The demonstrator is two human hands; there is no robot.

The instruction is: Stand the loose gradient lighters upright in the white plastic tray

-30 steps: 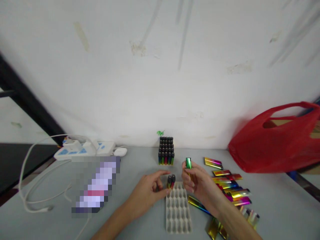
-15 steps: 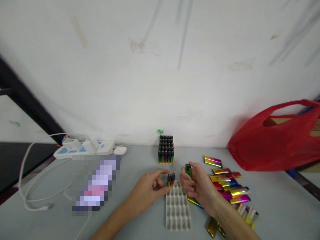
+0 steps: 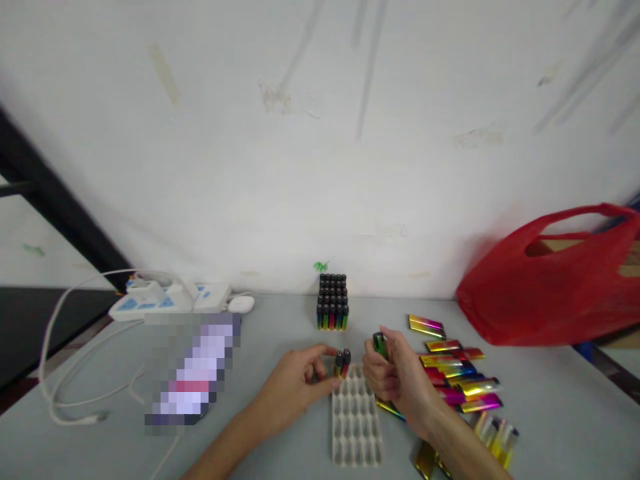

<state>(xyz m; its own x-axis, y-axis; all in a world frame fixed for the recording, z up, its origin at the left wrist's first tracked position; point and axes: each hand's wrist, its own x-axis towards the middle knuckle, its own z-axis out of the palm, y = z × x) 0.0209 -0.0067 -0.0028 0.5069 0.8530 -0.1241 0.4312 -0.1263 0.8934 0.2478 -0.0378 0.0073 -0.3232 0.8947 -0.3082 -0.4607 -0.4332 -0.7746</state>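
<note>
One pale tray [image 3: 357,427] with rows of hollows lies at the near side of a grey surface [image 3: 280,453]; take it as the dial's centre, twelve pointing straight ahead. At four o'clock, gold pieces [image 3: 425,460] lie partly under the right forearm, with clear and yellow pieces [image 3: 499,440] further out between three and four.

The left hand [image 3: 300,383] is at ten o'clock, its grip curved with thumb and forefinger parted around two black-topped pieces [image 3: 339,365] standing upright at the tray's far left corner; whether it presses on them I cannot tell. At one o'clock the right hand [image 3: 393,370] has its grip closed around a green piece [image 3: 381,345], raised above the surface. Shiny coloured pieces [image 3: 457,373] are strewn around two o'clock.

Between nine and ten lies a phone-like device [image 3: 200,373], pixelated; a white cable [image 3: 83,421] loops on the surface at nine. Almost at twelve, a tight block of black-topped pieces [image 3: 332,303] stands upright in rows. At ten, by the back edge, sits a white power strip [image 3: 173,303] with plugs in it, a round white puck [image 3: 241,305] just beside it. A red bag [image 3: 530,293] slumps at two, well beyond the strewn pieces. Behind everything rises a white wall [image 3: 320,173], scuffed and streaked with shadow.
</note>
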